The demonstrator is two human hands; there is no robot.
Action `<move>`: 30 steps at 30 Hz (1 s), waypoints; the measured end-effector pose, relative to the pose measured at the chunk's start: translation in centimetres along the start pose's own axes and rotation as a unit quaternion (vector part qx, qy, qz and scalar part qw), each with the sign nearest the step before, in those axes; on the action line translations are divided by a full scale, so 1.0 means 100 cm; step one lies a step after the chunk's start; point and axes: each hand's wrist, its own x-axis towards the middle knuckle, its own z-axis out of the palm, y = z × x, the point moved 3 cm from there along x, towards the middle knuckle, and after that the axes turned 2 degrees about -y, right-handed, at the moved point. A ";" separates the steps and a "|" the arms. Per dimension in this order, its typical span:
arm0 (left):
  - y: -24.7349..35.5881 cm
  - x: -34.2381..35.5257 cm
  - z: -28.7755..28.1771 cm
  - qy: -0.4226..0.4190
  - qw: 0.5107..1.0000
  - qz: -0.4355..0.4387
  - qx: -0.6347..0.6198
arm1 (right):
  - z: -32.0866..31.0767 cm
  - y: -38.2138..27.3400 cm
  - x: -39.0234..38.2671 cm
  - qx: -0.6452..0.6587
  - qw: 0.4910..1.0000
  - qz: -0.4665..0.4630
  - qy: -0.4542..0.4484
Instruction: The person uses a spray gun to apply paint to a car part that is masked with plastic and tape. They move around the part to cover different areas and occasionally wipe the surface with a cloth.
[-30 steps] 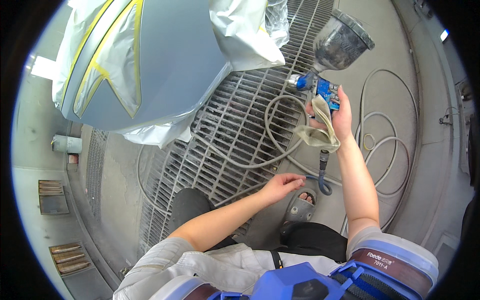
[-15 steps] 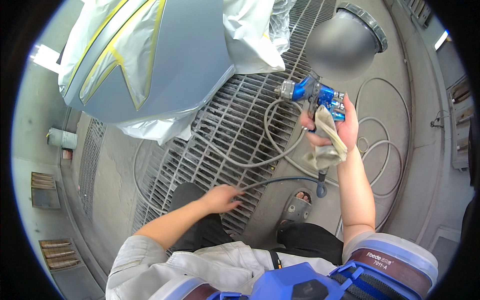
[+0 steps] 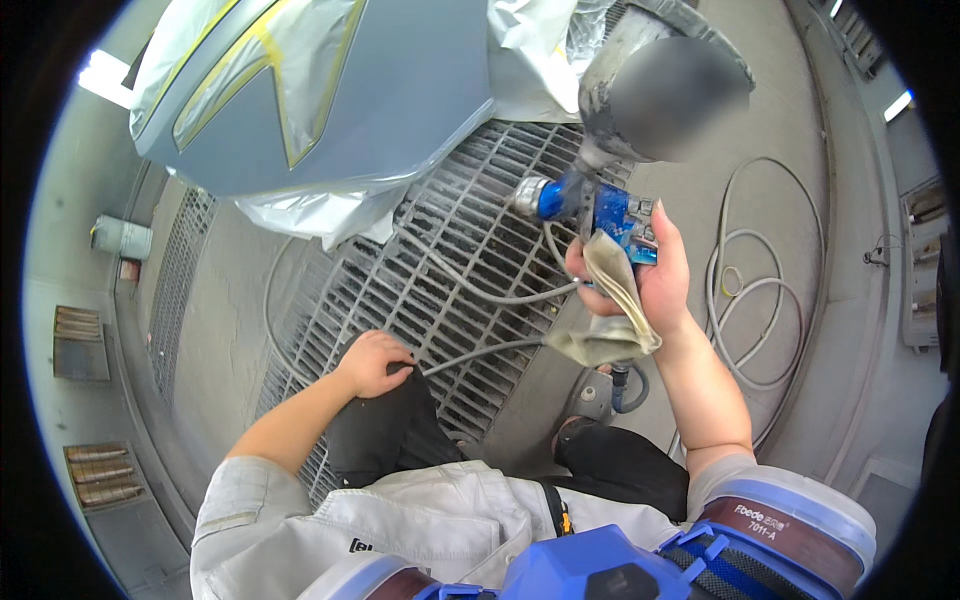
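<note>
My right hand (image 3: pixel 655 275) is wrapped round the grip of a blue spray gun (image 3: pixel 612 215), its nozzle pointing left toward the grey panel. Above the gun sits a large round cup (image 3: pixel 620 85), partly blurred. A crumpled pale cloth (image 3: pixel 615 290) hangs about the handle by my fingers. Below it an air hose (image 3: pixel 490 352) curves away to the left. My left hand (image 3: pixel 378 362) is curled over my left knee, close to where the hose passes; its fingertips are hidden, so whether they hold the hose does not show.
A grey vehicle panel (image 3: pixel 400 90) stands at the upper left, edged with masking film (image 3: pixel 320 215) and yellow tape. Under it runs a metal floor grating (image 3: pixel 480 240). Coiled hose (image 3: pixel 765 270) lies along the right wall. A white bucket (image 3: pixel 122 238) stands far left.
My left hand has drawn back from over the grating to my knee, its fingers now curled. The spray gun in my right hand has shifted left and slightly down, with the cloth swinging along.
</note>
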 end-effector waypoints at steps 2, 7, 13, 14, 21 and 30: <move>-0.002 -0.001 0.001 -0.002 1.000 -0.013 0.003 | 0.003 0.004 0.001 0.001 0.999 0.033 -0.016; -0.003 -0.009 -0.001 0.019 1.000 -0.006 -0.006 | -0.033 0.007 0.023 -0.173 0.975 -0.046 0.133; -0.007 -0.017 0.003 0.001 0.999 -0.043 0.004 | -0.047 0.051 0.032 -0.146 0.937 -0.180 0.261; -0.007 -0.018 0.003 0.000 0.999 -0.043 0.003 | -0.039 0.065 0.031 -0.126 0.950 -0.174 0.226; -0.008 -0.024 0.006 0.009 0.999 -0.049 -0.008 | 0.011 0.132 0.033 -0.062 0.996 0.017 0.060; -0.013 -0.034 0.007 0.014 0.998 -0.062 -0.014 | -0.004 0.126 0.040 -0.103 0.976 -0.140 0.129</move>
